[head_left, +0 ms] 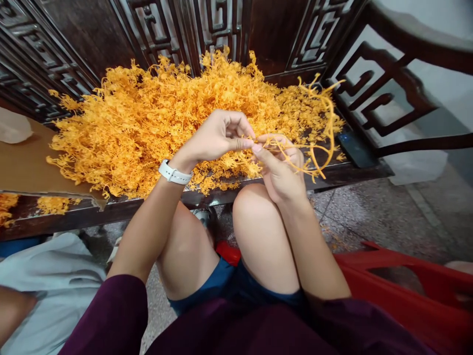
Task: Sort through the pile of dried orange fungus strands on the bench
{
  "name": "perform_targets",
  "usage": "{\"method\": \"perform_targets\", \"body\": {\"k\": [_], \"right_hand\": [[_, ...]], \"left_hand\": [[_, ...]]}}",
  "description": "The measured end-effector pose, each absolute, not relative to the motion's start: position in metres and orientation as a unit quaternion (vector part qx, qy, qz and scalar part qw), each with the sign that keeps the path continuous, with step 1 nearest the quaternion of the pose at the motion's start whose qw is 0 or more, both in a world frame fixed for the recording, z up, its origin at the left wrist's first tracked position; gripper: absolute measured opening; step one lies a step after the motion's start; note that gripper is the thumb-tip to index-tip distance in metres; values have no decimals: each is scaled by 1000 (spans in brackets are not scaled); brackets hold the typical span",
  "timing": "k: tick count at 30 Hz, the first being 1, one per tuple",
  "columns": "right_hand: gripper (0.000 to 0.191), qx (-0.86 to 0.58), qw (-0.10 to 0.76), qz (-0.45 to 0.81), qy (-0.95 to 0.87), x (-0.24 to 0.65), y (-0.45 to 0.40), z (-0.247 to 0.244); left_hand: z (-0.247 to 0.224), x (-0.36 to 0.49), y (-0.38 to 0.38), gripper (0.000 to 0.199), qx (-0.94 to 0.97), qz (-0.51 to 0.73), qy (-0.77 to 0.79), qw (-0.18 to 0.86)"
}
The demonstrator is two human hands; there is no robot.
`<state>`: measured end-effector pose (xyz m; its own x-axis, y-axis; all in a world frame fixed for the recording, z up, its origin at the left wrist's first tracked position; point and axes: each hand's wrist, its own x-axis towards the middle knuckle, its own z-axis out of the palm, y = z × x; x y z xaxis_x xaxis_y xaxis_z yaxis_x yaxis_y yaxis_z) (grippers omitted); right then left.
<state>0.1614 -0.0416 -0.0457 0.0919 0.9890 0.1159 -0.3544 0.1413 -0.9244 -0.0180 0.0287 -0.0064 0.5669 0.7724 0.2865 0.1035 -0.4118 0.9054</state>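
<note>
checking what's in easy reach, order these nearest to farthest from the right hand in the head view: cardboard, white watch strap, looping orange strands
1. Looping orange strands: at the right hand, trailing to its right.
2. White watch strap: to its left.
3. Cardboard: far left.

At the far side stands a dark carved backrest (275,37), with a dark flat object (358,150) lying beside the curved armrest (401,91) on the right, while brown cardboard (33,170) lies at the left, pale cloth (61,271) is near left, and red plastic furniture (399,301) is near right, above the speckled floor (349,202).
</note>
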Motion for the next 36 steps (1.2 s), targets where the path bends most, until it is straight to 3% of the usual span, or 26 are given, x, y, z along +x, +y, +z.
{"method": "perform_targets", "body": {"k": [6,11,19,25,29,36], "right_hand": [[44,-363,603,569,-426,163,-42,-44],[38,-368,609,549,-440,162,-43,-43],[48,-384,573,520,-504,164,-39,-44],[35,-333,549,527,-556,163,-59,-30],[33,-330,583,578,-466,159,-66,-21],[39,-365,579,581,-439,160,-51,-32]], "left_hand": [[-10,-13,27,61,748,396,292,445],[-6,-14,27,57,748,401,312,426],[-6,-3,20,55,745,407,347,398],[-16,-20,59,48,709,464,435,305],[-21,-53,74,46,690,470,437,335],[10,-39,25,49,737,403,366,400]]}}
